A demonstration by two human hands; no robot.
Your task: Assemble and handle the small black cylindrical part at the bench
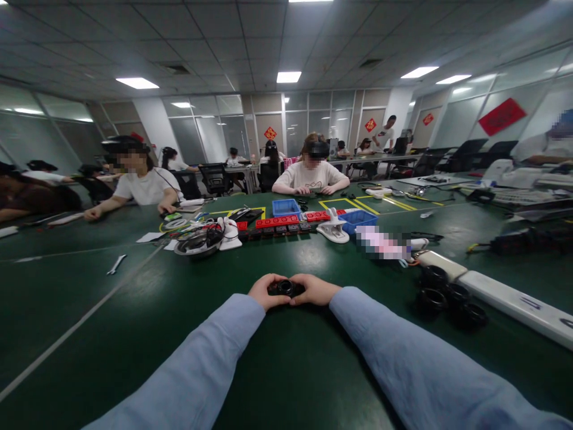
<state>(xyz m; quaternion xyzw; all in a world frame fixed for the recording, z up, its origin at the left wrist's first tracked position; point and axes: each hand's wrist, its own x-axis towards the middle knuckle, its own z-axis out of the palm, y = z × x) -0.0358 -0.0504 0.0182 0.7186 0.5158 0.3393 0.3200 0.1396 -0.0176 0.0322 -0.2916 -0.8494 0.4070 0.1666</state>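
A: Surface: a smooth, faintly glossy green table (pixel 286 370), in a room under a panelled ceiling (pixel 206 39). Where is the black part (pixel 295 289)?

B: Between the person's left hand (pixel 265 291) and right hand (pixel 315 289), both closed around its ends, over the table. It looks hard; a round opening (pixel 285 287) faces that person, and the long axis runs left to right.

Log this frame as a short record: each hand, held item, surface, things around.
Left hand: holding one side of the black part
Right hand: holding the other side
Held item: black part, round opening facing up
Surface: green tabletop
Ahead: blue trays
Far left: wrench
Right: black ring-shaped parts
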